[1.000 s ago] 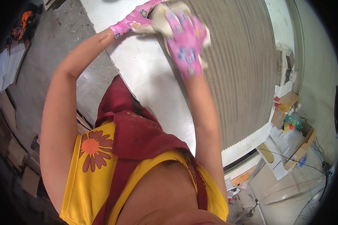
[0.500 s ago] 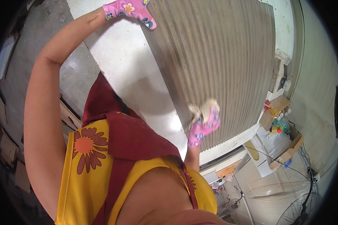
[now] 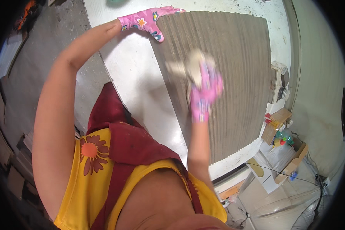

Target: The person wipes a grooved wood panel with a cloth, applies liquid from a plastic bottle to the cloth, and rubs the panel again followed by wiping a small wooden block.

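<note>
the fingers of the right hand, in a pink flowered glove, are seen wrapped around the handle of a pale tool, most likely a trowel, though the whole hand is blurred by motion and the grip can only be judged as closed on it. half a second ago this hand was low on the slab, near its nearer edge; it has since been carried up to the middle of the grey ribbed mortar bed, which suggests another combing stroke is being run across the ridges. the left hand, also gloved in pink, is laid flat with fingers together at the far left corner of the bed, much where it was before, seemingly as a brace. the ridged coat covers nearly all of a white board. beyond the board's right edge, wooden blocks and small bottles are scattered on a lower surface.
</note>
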`<action>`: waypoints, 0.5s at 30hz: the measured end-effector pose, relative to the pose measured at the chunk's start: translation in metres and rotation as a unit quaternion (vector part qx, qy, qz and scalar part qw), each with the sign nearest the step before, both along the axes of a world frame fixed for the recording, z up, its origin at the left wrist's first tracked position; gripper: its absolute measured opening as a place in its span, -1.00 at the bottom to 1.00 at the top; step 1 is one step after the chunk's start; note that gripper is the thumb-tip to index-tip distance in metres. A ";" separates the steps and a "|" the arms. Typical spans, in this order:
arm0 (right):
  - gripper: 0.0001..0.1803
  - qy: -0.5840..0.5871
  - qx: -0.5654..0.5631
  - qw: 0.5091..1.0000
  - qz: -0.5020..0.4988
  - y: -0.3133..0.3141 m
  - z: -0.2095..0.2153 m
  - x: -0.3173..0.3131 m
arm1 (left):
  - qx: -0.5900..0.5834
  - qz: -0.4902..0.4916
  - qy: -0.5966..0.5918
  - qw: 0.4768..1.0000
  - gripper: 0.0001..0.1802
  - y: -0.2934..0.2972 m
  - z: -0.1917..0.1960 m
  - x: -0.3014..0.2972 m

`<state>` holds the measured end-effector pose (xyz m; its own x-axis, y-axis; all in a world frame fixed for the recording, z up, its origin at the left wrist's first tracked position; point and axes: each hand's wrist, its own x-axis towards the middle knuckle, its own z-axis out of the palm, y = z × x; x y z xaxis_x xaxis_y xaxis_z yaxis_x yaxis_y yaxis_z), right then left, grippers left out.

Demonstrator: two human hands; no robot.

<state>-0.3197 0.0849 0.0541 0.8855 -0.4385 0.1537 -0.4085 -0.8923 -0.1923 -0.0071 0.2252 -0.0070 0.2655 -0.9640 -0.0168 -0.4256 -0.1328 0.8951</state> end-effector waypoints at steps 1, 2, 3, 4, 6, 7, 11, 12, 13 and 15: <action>-0.28 -0.012 0.000 0.998 -0.063 0.010 0.006 -0.061 | 0.001 -0.001 -0.001 1.000 0.20 -0.002 -0.002 -0.001; -0.37 0.045 -0.037 0.993 -0.104 0.015 0.004 -0.121 | -0.003 -0.002 -0.001 1.000 0.20 -0.004 0.000 -0.002; -0.56 0.023 -0.062 0.991 -0.114 0.016 0.004 -0.172 | -0.004 -0.007 0.002 1.000 0.20 -0.007 -0.001 -0.001; -0.59 -0.004 0.138 0.956 -0.257 0.028 0.023 -0.193 | -0.007 -0.007 0.007 1.000 0.19 -0.006 -0.003 -0.001; -0.61 -0.016 0.141 0.859 -0.493 0.033 0.020 -0.261 | -0.008 -0.010 0.021 1.000 0.19 -0.003 -0.009 0.003; -0.63 -0.021 0.092 0.861 -0.500 0.038 0.014 -0.277 | -0.007 -0.013 0.023 1.000 0.19 -0.002 -0.010 0.002; -0.64 -0.042 -0.039 0.876 -0.478 0.020 -0.007 -0.269 | -0.004 -0.016 0.024 1.000 0.19 0.000 -0.014 0.002; -0.61 -0.045 -0.025 0.878 -0.477 0.011 -0.020 -0.242 | -0.004 -0.025 0.024 0.999 0.18 -0.004 -0.013 0.003; -0.63 -0.113 -0.009 0.923 -0.368 0.008 -0.001 -0.162 | -0.001 -0.025 0.021 0.999 0.18 -0.006 -0.013 0.003; -0.53 -0.172 0.000 0.967 -0.187 -0.006 -0.003 -0.060 | 0.003 -0.024 0.017 1.000 0.18 -0.006 -0.015 0.002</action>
<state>-0.3798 0.0786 0.0511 0.5620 -0.7176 0.4114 -0.6142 -0.6952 -0.3734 -0.0050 0.2190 -0.0217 0.2182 -0.9754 -0.0302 -0.4002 -0.1177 0.9089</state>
